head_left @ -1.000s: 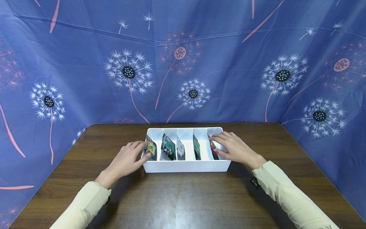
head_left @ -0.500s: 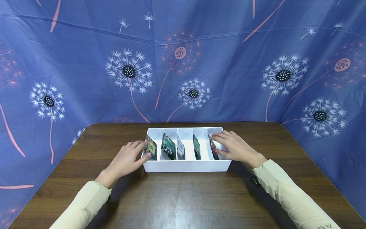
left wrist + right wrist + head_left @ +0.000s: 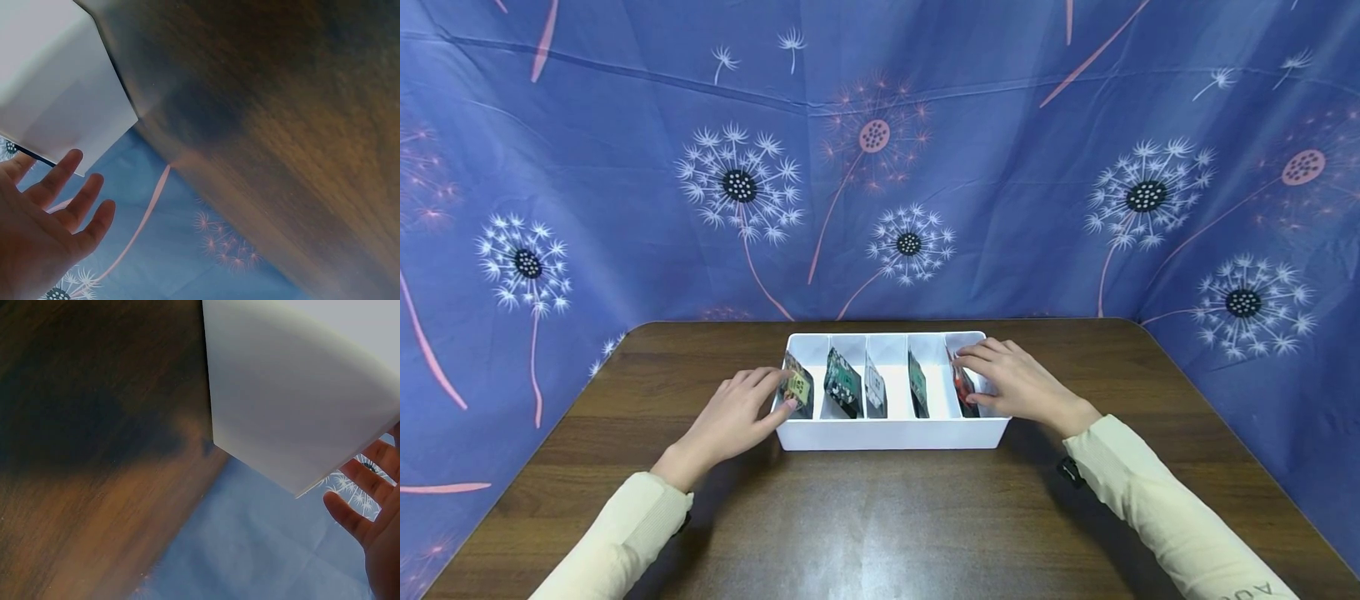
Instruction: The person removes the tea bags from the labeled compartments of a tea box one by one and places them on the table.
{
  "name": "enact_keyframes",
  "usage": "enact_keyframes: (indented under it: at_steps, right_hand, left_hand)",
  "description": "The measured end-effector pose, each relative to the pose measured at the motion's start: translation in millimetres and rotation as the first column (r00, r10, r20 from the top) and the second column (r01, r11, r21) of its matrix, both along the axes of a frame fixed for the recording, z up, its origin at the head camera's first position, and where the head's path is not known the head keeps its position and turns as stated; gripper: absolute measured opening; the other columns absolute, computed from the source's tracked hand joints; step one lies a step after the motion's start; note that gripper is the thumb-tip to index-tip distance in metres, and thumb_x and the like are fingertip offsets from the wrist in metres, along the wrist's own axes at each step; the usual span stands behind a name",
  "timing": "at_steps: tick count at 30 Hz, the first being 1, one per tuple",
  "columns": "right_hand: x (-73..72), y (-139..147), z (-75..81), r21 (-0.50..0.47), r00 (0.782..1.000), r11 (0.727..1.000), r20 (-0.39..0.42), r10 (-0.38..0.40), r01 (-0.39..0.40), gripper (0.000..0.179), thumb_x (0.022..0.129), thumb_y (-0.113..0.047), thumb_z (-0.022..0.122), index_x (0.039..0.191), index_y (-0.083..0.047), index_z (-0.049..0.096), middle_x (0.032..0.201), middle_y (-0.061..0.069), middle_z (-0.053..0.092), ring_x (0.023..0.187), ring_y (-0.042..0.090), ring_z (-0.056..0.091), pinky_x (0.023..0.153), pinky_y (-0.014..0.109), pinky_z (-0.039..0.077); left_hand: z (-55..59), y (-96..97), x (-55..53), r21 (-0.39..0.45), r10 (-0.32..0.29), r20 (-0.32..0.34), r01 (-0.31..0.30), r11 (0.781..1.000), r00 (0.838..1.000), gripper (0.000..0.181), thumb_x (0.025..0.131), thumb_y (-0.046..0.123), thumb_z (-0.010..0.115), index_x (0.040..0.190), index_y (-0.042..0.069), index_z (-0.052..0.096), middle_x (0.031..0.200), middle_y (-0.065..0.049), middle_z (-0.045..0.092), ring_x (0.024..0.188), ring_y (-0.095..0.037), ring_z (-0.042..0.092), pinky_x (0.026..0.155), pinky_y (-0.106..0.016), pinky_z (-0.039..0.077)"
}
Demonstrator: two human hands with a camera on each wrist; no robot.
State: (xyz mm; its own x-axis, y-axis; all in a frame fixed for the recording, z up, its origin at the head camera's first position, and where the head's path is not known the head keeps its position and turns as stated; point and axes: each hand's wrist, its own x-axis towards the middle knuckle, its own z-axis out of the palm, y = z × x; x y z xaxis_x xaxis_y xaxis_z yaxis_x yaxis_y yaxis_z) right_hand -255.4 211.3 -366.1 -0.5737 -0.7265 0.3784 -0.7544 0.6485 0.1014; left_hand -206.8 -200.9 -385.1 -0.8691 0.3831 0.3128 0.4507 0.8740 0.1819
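A white tray (image 3: 895,434) with several compartments stands on the table. Thin flat pieces lean upright inside it. My left hand (image 3: 730,419) is at the tray's left end, its fingertips and thumb overlapping a yellow-and-dark piece (image 3: 800,392). At the opposite end, my right hand (image 3: 1026,387) reaches over the rim, with fingertips and thumb beside a red-and-dark piece (image 3: 964,392). Between them stand a green piece with circuit-board-like markings (image 3: 842,383), a whitish piece (image 3: 875,392) and a narrow green one (image 3: 918,387). Both wrist views show loosely spread fingers beside the tray's end walls.
The brown wooden table (image 3: 880,517) extends around the tray. Behind its far edge hangs a blue cloth (image 3: 1000,208) printed with dandelions. Pale sleeves cover both forearms.
The right thumb and fingers have shifted slightly beside the red-and-dark piece. The left hand and the tray stay almost still.
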Motion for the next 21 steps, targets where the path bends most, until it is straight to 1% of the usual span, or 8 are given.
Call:
enact_keyframes:
  at_steps: [12,21]
  right_hand:
    - [0.1,0.8,1.8,0.013,1.000,1.000,-0.020,0.003,-0.002,0.052,0.067,-0.035,0.079,0.111,-0.013,0.062,0.116,0.004,0.060,0.109,0.024,0.052,0.083,0.042,0.042]
    - [0.8,0.7,3.7,0.020,1.000,1.000,0.016,0.000,0.000,0.048,0.069,-0.035,0.078,0.109,-0.016,0.063,0.118,0.005,0.059,0.110,0.024,0.051,0.082,0.044,0.043]
  left_hand:
    - [-0.3,0.4,0.8,-0.008,0.009,0.001,-0.009,1.000,1.000,0.048,0.090,0.051,0.046,0.127,0.021,0.052,0.125,-0.002,0.055,0.114,-0.029,0.050,0.087,-0.050,0.038]
    - [0.6,1.3,1.7,-0.001,0.010,-0.001,-0.010,1.000,1.000,0.047,0.090,0.050,0.045,0.127,0.021,0.052,0.124,-0.002,0.055,0.114,-0.029,0.050,0.088,-0.050,0.038]
